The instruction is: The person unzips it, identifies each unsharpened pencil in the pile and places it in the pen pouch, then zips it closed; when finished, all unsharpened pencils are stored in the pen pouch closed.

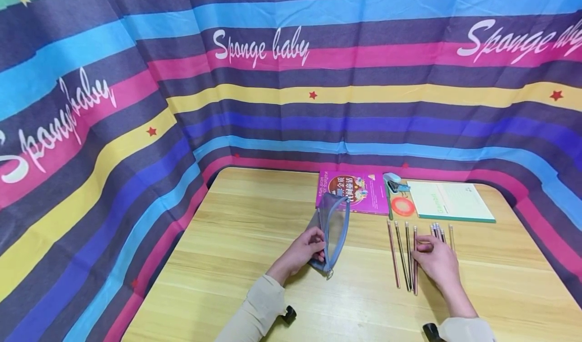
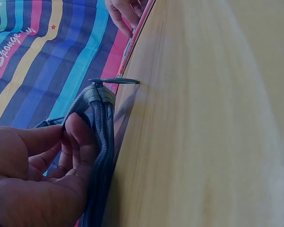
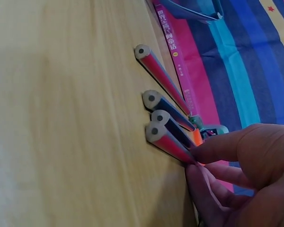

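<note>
In the head view, my left hand (image 1: 300,253) holds the near part of a blue-grey zippered mesh pencil case (image 1: 347,221) that stands with its mouth spread. The left wrist view shows thumb and fingers pinching the case's edge (image 2: 103,137), close to the zip pull (image 2: 118,81). To the right, my right hand (image 1: 438,266) pinches a red pencil (image 1: 416,284) between thumb and forefinger. This pencil lies at the right of a small row with black pencils (image 1: 402,261) and another red one (image 1: 393,256). Several more pencils (image 1: 435,228) are partly hidden behind the right hand.
At the back of the wooden table (image 1: 227,221) lie a purple book (image 1: 379,193) and a pale green-edged notebook (image 1: 454,200). Between them are a round orange item (image 1: 402,206) and a light-blue item (image 1: 393,178). A striped cloth (image 1: 273,125) surrounds the table.
</note>
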`<state>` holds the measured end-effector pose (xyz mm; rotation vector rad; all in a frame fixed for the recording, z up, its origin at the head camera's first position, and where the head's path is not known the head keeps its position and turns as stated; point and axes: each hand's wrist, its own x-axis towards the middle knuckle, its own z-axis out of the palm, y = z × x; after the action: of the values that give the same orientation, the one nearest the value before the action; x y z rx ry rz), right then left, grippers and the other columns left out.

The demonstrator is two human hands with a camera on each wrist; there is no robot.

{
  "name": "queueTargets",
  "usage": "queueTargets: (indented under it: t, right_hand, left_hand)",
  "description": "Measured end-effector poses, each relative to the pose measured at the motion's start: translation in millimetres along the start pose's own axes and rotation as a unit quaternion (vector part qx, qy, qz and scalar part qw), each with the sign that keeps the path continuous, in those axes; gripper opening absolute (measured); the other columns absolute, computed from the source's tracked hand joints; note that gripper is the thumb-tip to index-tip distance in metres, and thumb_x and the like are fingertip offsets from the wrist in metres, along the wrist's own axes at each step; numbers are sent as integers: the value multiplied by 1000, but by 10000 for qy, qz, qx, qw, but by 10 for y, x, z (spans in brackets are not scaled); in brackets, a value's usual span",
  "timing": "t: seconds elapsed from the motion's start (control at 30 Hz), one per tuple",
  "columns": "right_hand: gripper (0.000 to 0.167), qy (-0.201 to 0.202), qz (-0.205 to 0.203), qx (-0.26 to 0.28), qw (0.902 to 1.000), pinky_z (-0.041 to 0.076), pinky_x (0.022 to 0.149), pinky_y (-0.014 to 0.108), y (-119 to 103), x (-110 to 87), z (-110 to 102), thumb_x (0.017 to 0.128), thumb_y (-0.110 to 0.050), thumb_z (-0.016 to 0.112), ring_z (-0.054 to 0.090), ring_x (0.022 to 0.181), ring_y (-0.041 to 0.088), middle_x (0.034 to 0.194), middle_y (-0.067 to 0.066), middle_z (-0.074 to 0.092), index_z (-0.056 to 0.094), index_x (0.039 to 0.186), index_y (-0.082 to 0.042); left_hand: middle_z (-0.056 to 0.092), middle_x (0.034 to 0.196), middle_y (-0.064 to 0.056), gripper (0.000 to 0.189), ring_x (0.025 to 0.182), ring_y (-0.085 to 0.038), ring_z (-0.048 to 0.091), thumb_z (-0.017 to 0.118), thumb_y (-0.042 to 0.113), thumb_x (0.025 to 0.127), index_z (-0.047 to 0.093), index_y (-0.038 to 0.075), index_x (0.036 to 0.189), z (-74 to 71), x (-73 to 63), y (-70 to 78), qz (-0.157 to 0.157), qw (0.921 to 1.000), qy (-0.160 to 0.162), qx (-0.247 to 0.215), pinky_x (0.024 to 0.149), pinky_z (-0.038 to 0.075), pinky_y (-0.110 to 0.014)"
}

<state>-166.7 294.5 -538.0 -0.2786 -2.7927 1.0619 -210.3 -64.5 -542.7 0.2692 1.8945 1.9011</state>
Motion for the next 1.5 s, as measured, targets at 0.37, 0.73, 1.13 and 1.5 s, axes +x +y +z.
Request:
queueTargets:
  t: [0.37, 0.73, 1.13, 1.5]
  right_hand:
    - [48, -257, 97, -216, 9994, 51, 78, 50, -14, 39, -21, 81, -12, 79, 70, 75, 24, 88, 17, 76, 65, 121, 11]
    - [49, -405, 229, -282, 9985, 51, 72, 42, 8, 88, -38, 85, -21, 78, 71, 75, 25, 93, 22, 76, 65, 120, 11]
    - [39, -541, 568, 406, 9961, 59, 57, 27, -20, 66, -53, 89, -19, 76, 67, 66, 14, 94, 21, 75, 68, 114, 10]
    - [40, -544, 632, 916, 9923, 61, 55, 28, -94, 38, -30, 90, -9, 74, 66, 63, 14, 92, 15, 72, 64, 121, 14]
  left_hand:
    - [55, 89, -3, 8, 75, -15, 59, 53, -1, 104, 52, -5, 111, 3, -24, 9, 41, 10000, -39, -27, 68, 57, -23]
    - [54, 89, -3, 11, 76, -15, 59, 53, -1, 104, 52, -7, 113, 2, -19, -19, 76, 10000, -49, -36, 67, 56, -23]
    - [54, 89, -3, 10, 75, -15, 59, 53, 0, 104, 52, -5, 112, -1, -34, 14, 68, 10000, -18, -31, 68, 57, -23]
    - [54, 90, -3, 10, 76, -16, 59, 53, 0, 104, 52, -6, 113, -4, -25, -2, 76, 10000, -16, -15, 68, 57, -24]
